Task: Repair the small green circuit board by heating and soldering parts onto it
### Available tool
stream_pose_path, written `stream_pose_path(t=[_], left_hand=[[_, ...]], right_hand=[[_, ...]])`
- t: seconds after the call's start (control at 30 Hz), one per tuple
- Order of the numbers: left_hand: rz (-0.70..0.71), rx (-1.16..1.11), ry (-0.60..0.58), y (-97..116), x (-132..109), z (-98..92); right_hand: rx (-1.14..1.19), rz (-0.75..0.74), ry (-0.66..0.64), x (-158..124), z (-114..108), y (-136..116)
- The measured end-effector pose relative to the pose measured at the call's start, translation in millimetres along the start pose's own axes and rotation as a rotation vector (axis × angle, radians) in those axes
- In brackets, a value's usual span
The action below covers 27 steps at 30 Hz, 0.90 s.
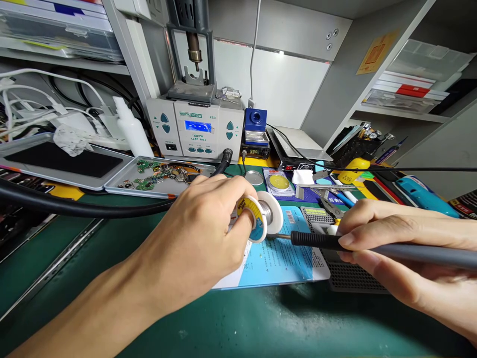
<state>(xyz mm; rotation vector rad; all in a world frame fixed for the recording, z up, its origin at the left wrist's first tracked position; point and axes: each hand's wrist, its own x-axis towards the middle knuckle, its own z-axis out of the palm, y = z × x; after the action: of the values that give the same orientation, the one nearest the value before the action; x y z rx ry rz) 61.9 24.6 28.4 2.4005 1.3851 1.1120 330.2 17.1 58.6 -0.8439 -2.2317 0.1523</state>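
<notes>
Between the fingers and thumb of my left hand [201, 228] is a small white spool of solder wire [274, 213] with a yellow and blue label. My right hand [395, 248] grips the grey handle of a soldering iron [320, 240], whose metal shaft points left, towards the spool's lower edge. The iron's tip is too hard to make out beside the spool. Both hands are above a blue and white printed card [286, 263] on the green mat [268, 323].
Behind stand a hot air station [197, 129], a small blue soldering station [255, 132] and a tray of circuit boards [149, 189]. A thick black hose [93, 205] crosses at left. Pliers [330, 205], tweezers and a perforated grey plate [354, 276] lie at right.
</notes>
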Motion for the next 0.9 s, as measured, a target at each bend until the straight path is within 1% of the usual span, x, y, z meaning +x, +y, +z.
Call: stream_pose_path(t=[0.17, 0.73, 0.9], left_hand=[[0.0, -0.006, -0.003, 0.7, 0.4, 0.2], [-0.021, -0.005, -0.002, 0.8, -0.8, 1.9], [-0.002, -0.001, 0.008, -0.4, 0.5, 1.2]], right_hand=[[0.009, -0.012, -0.018, -0.7, 0.0, -1.4], [0.035, 0.077, 0.017, -5.0, 0.0, -2.0], [0.056, 0.098, 0.021, -3.7, 0.8, -2.6]])
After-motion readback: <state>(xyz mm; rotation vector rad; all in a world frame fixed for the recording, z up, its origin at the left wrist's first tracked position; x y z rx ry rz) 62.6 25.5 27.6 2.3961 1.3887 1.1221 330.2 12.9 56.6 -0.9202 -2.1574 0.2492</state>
